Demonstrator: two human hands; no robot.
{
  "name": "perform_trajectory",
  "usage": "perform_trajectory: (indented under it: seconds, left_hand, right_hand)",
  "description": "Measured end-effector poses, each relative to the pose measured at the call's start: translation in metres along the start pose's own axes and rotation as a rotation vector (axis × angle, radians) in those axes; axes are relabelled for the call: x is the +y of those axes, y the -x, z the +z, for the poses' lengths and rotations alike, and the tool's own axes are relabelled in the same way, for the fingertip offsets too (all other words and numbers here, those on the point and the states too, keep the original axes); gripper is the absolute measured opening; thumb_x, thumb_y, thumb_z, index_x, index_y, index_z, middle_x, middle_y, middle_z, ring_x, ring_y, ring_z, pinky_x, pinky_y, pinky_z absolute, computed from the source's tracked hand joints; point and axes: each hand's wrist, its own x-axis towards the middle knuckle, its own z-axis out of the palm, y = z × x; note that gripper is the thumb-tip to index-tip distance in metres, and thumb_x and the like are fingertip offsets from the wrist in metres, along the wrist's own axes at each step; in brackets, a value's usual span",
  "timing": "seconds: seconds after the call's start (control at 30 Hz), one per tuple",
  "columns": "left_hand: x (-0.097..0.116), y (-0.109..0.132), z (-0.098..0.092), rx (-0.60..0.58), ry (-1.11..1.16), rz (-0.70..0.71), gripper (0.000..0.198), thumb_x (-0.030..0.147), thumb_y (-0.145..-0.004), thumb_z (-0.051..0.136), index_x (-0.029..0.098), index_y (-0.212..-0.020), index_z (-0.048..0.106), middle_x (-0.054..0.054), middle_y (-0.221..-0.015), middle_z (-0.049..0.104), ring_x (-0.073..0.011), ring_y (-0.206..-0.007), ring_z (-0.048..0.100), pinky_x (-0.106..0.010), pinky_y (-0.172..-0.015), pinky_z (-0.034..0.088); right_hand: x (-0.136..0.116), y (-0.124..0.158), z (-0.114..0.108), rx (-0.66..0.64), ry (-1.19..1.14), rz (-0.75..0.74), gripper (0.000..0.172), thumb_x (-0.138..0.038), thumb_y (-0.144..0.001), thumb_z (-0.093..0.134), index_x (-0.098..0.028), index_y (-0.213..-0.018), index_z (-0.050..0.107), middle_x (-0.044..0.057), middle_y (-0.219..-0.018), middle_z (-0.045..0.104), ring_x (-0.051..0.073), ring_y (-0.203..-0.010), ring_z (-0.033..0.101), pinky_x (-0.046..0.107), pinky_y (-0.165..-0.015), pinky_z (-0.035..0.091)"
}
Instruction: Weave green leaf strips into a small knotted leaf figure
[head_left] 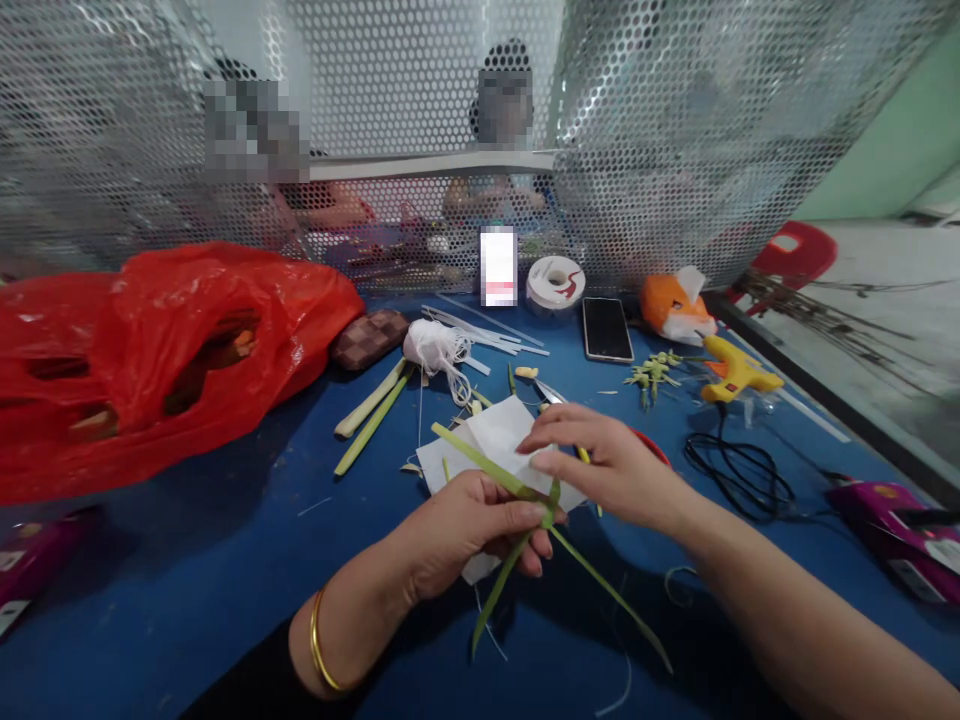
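My left hand (pixel 484 520) pinches crossed green leaf strips (pixel 495 588) between thumb and fingers. Their ends stick out up to the left and down toward me. Just above, my right hand (pixel 600 460) hovers with fingers apart, its fingertips near the white paper (pixel 510 425) and the strips. Whether they touch either is hard to tell. Partly hidden behind my right hand are scissors (pixel 551 392). Cut green stalks (pixel 375 425) lie to the left, beside a bundle of white string (pixel 439 350).
A red plastic bag (pixel 247 290) fills the left. Along the back are a checkered pouch (pixel 371 340), a lit phone (pixel 499 265), a ribbon roll (pixel 555 285) and a dark phone (pixel 607 330). A yellow glue gun (pixel 739 370) trails a black cord (pixel 739 475) at right. Perforated metal mesh (pixel 405 90) stands behind.
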Motion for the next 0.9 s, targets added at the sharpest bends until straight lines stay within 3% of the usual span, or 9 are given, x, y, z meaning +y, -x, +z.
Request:
perform_trajectory:
  seconds: [0.1, 0.17, 0.27, 0.4, 0.63, 0.8, 0.9]
  left_hand:
    - [-0.003, 0.000, 0.004, -0.038, -0.054, -0.032, 0.028, 0.037, -0.076, 0.074, 0.012, -0.089, 0.076, -0.002, -0.067, 0.069, -0.0082, -0.053, 0.061, -0.020, -0.057, 0.046]
    - [-0.004, 0.000, 0.005, -0.035, -0.070, -0.042, 0.027, 0.036, -0.078, 0.072, 0.012, -0.090, 0.076, -0.003, -0.068, 0.070, -0.0083, -0.053, 0.062, -0.020, -0.056, 0.046]
    - [-0.006, -0.001, 0.006, -0.026, -0.078, -0.050, 0.026, 0.035, -0.079, 0.070, 0.012, -0.090, 0.076, -0.004, -0.068, 0.071, -0.0088, -0.052, 0.062, -0.020, -0.055, 0.046]
    - [-0.009, -0.002, 0.009, -0.032, -0.073, -0.028, 0.022, 0.032, -0.077, 0.071, 0.013, -0.088, 0.076, -0.004, -0.066, 0.071, -0.0092, -0.050, 0.061, -0.021, -0.055, 0.049]
    - [-0.011, -0.003, 0.012, -0.036, -0.029, 0.004, 0.013, 0.027, -0.075, 0.070, 0.014, -0.071, 0.070, -0.003, -0.059, 0.068, -0.0100, -0.047, 0.060, -0.022, -0.052, 0.050]
    - [-0.014, -0.005, 0.011, -0.034, -0.026, 0.002, 0.016, 0.028, -0.073, 0.072, 0.013, -0.070, 0.068, -0.003, -0.057, 0.067, -0.0107, -0.046, 0.061, -0.022, -0.052, 0.050]
    - [-0.013, -0.005, 0.010, 0.005, -0.028, 0.013, 0.019, 0.031, -0.071, 0.075, 0.013, -0.071, 0.068, -0.004, -0.059, 0.069, -0.0110, -0.047, 0.061, -0.022, -0.052, 0.050]
  right_hand:
    - [-0.003, -0.001, 0.016, -0.175, -0.319, 0.205, 0.013, -0.031, -0.082, 0.069, -0.019, -0.081, 0.072, 0.003, -0.081, 0.066, 0.015, -0.068, 0.063, 0.026, -0.058, 0.053]
    - [-0.006, -0.001, 0.023, -0.196, -0.519, 0.380, 0.013, -0.030, -0.077, 0.072, -0.018, -0.078, 0.067, -0.002, -0.066, 0.061, 0.010, -0.049, 0.055, 0.021, -0.040, 0.044]
    - [-0.009, -0.001, 0.029, -0.185, -0.686, 0.506, 0.017, -0.029, -0.073, 0.072, -0.018, -0.071, 0.060, -0.007, -0.049, 0.053, 0.005, -0.035, 0.044, 0.017, -0.032, 0.035]
    - [-0.012, -0.001, 0.035, -0.110, -0.608, 0.481, 0.014, -0.026, -0.071, 0.071, -0.018, -0.069, 0.059, -0.006, -0.050, 0.055, 0.004, -0.033, 0.041, 0.017, -0.031, 0.029]
    - [-0.019, 0.000, 0.042, -0.045, -0.551, 0.435, 0.014, -0.027, -0.069, 0.070, -0.018, -0.066, 0.059, -0.005, -0.060, 0.056, 0.005, -0.039, 0.042, 0.019, -0.034, 0.030]
    - [-0.020, 0.000, 0.048, 0.024, -0.573, 0.369, 0.012, -0.020, -0.067, 0.069, -0.018, -0.062, 0.059, -0.003, -0.062, 0.058, 0.010, -0.056, 0.054, 0.022, -0.051, 0.043]
    - [-0.015, -0.002, 0.049, 0.033, -0.569, 0.360, 0.011, -0.021, -0.068, 0.070, -0.018, -0.063, 0.061, -0.003, -0.064, 0.059, 0.011, -0.058, 0.056, 0.023, -0.053, 0.044]
